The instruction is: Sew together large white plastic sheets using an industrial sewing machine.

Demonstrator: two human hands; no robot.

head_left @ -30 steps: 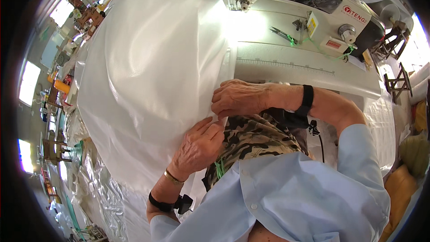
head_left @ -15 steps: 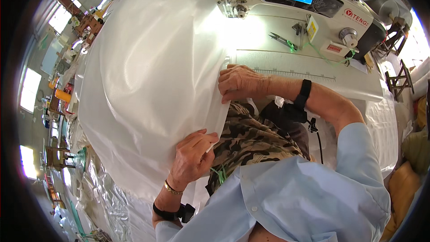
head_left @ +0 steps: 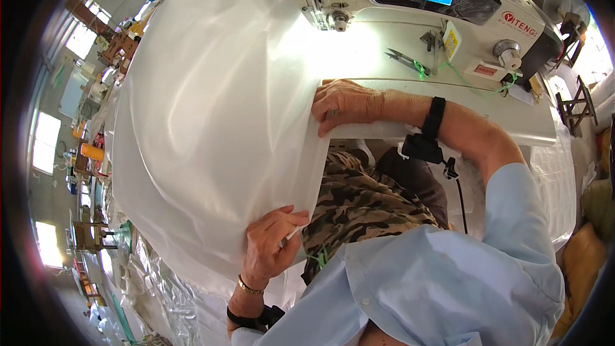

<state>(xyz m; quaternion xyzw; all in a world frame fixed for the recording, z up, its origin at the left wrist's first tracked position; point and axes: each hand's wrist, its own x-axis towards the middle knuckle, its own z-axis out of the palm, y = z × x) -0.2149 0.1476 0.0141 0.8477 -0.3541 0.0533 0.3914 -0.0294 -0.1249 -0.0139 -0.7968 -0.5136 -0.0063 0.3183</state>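
Note:
A large sheet of translucent white material [head_left: 198, 102] covers the left and middle of the view and runs up beside a sewing machine [head_left: 435, 0]. Along its right edge is a narrow folded hem. My right hand [head_left: 346, 107] pinches that edge just in front of the brightly lit needle area, fingers closed over the fabric. Lower down, my left hand [head_left: 272, 243] grips the same edge above my lap, its fingers bent round the fold. Glare hides the needle and presser foot.
Thread snips [head_left: 410, 63] with green thread lie on the machine bed [head_left: 384, 83], right of the lit area. A black cable [head_left: 461, 205] hangs below my right wrist. Crumpled clear plastic [head_left: 173, 295] lies at lower left. A wooden stool [head_left: 576, 102] stands at far right.
Relative to the machine, my right hand has moved slightly toward the needle area along with the sheet's edge. My left hand keeps its hold lower on the edge. The view has shifted a little.

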